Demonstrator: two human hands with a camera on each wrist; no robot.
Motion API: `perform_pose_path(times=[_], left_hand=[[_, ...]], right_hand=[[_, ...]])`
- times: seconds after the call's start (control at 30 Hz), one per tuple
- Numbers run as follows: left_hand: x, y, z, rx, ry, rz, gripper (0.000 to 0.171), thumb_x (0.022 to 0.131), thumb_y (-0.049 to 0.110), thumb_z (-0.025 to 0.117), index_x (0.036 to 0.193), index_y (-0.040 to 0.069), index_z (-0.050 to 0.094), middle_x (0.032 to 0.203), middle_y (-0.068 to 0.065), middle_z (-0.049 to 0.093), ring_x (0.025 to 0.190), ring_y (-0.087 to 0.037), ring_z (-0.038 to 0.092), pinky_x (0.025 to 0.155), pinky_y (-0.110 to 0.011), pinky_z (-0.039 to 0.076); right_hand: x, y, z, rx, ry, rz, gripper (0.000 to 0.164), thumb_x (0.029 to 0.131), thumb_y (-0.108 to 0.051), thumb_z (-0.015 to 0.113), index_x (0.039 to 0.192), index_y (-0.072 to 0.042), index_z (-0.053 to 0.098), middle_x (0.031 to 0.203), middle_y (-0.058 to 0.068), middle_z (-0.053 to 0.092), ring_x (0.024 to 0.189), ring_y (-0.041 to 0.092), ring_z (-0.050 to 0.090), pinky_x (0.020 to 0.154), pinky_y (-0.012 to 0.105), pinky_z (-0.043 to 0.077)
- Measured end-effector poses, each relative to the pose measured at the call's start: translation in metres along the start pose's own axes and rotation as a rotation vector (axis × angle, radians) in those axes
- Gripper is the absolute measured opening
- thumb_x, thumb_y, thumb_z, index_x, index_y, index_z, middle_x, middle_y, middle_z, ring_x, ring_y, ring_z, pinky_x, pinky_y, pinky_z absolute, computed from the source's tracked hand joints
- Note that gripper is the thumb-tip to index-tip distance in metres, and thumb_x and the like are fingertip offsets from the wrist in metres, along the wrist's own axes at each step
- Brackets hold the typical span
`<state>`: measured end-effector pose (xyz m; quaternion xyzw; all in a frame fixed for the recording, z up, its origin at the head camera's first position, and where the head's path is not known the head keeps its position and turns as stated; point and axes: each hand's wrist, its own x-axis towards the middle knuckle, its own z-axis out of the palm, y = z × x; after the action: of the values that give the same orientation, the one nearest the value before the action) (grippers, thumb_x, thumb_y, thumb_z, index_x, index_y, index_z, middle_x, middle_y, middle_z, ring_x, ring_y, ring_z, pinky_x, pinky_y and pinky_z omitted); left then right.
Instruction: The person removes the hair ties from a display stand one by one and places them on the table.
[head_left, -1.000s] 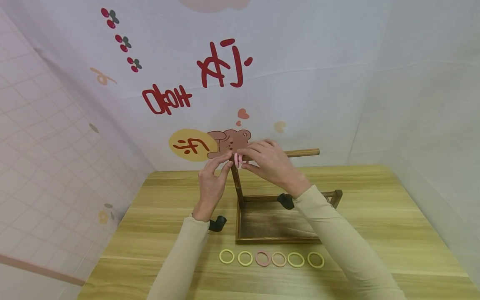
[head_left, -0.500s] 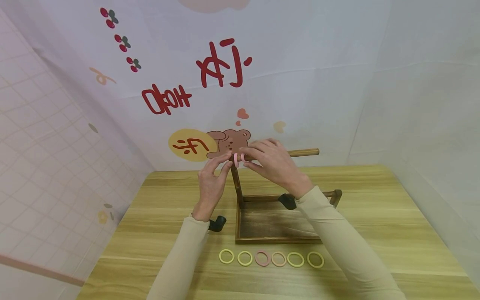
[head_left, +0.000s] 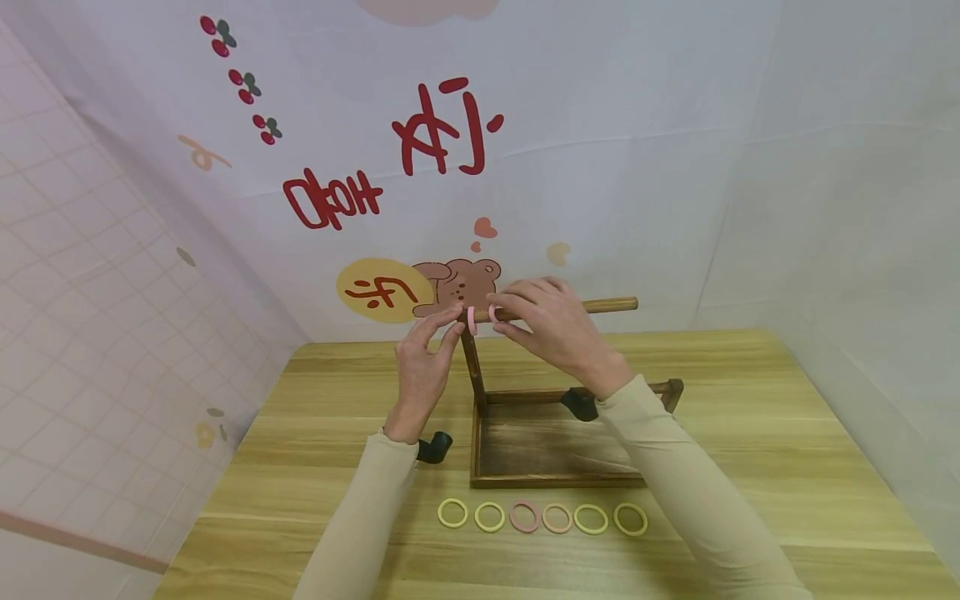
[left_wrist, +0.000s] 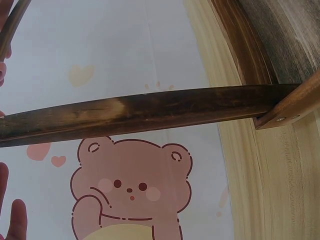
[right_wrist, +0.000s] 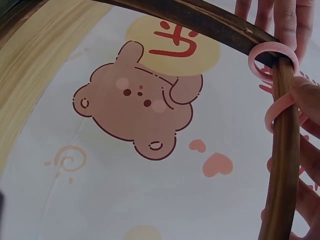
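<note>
My right hand (head_left: 551,329) pinches a pink ring (head_left: 493,312) threaded on the rod of a dark wooden rack (head_left: 474,367). In the right wrist view this held ring (right_wrist: 280,111) circles the rod below a second pink ring (right_wrist: 274,50), which hangs at the corner where rod and upright meet. My left hand (head_left: 423,367) grips the top of the upright with thumb and fingers, close beside that second ring. Only a few fingertips (left_wrist: 18,220) show in the left wrist view, at its left edge, next to the upright (left_wrist: 150,112).
Several yellow, pink and peach rings (head_left: 525,517) lie in a row on the wood-grain table (head_left: 337,500) before the rack. The rack's tray base (head_left: 555,481) is partly behind my right forearm. A printed white cloth (head_left: 637,208) hangs behind, close to the rod.
My right hand has slid the pinched pink ring a little to the right along the rod, widening the gap to the other ring. My left hand has stayed in place.
</note>
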<state>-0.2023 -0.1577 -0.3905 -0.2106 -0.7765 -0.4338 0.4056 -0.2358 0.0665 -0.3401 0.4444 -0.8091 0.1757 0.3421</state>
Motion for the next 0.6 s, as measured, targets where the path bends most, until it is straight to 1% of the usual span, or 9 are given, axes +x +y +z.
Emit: perform_pose_path(times=[0.23,0.37,0.6], left_hand=[[-0.0002,0.0,0.0001,0.0,0.001,-0.014,0.026,0.093,0.007,0.077,0.118,0.002,0.077,0.121,-0.01,0.075,0.114,-0.031,0.07,0.099,-0.05,0.054],[0.0,0.0006,0.0002,-0.002,0.002,-0.022,0.025,0.093,0.008,0.077,0.118,0.002,0.077,0.121,-0.01,0.075,0.114,-0.03,0.07,0.1,-0.05,0.054],[-0.0002,-0.0004,0.0003,-0.01,0.014,-0.001,0.024,0.092,0.004,0.077,0.116,0.001,0.077,0.119,-0.01,0.076,0.111,-0.031,0.071,0.097,-0.05,0.055]], right_hand=[[-0.0027,0.0013,-0.0008,0.008,0.019,0.015,0.04,0.09,-0.028,0.084,0.126,-0.013,0.074,0.118,0.004,0.074,0.114,0.028,0.066,0.1,0.053,0.048],[-0.0041,0.0022,-0.0012,0.011,0.026,0.019,0.04,0.089,-0.027,0.085,0.125,-0.013,0.074,0.118,0.005,0.074,0.113,0.029,0.067,0.1,0.054,0.048],[-0.0056,0.0035,-0.0034,0.005,0.026,0.03,0.04,0.09,-0.027,0.084,0.126,-0.013,0.074,0.119,0.005,0.074,0.113,0.028,0.067,0.1,0.055,0.048]])
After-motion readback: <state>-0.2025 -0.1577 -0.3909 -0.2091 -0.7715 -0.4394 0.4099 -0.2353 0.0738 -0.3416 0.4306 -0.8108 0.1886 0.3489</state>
